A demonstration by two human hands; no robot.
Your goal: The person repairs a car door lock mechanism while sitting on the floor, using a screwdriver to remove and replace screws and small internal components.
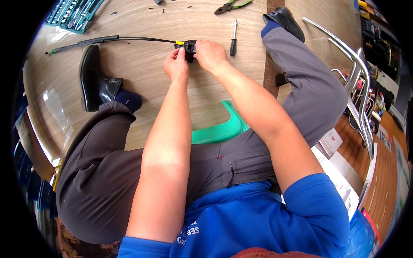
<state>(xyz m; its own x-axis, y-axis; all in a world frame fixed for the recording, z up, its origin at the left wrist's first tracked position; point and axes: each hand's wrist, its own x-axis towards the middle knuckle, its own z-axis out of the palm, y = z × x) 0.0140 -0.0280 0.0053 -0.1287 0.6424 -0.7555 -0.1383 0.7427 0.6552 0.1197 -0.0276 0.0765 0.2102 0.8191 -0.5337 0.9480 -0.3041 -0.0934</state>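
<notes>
Both hands meet on a small black mechanism (189,46), which looks like a latch unit with a bright yellow clip (179,43). From its left side a long black cable (142,38) runs across the floor to a green-tipped end. My left hand (175,65) pinches the unit's lower left edge between thumb and fingers. Wrapped over its right side is my right hand (210,55), whose fingertips partly cover it. A screwdriver (233,43) with a black handle lies just right of my right hand.
Green-handled pliers (232,6) and several small dark bits lie on the floor at the far side. A teal socket set case (75,17) sits far left. A green plastic stool (219,131) shows between my legs; bent chrome tubing (363,81) stands at right.
</notes>
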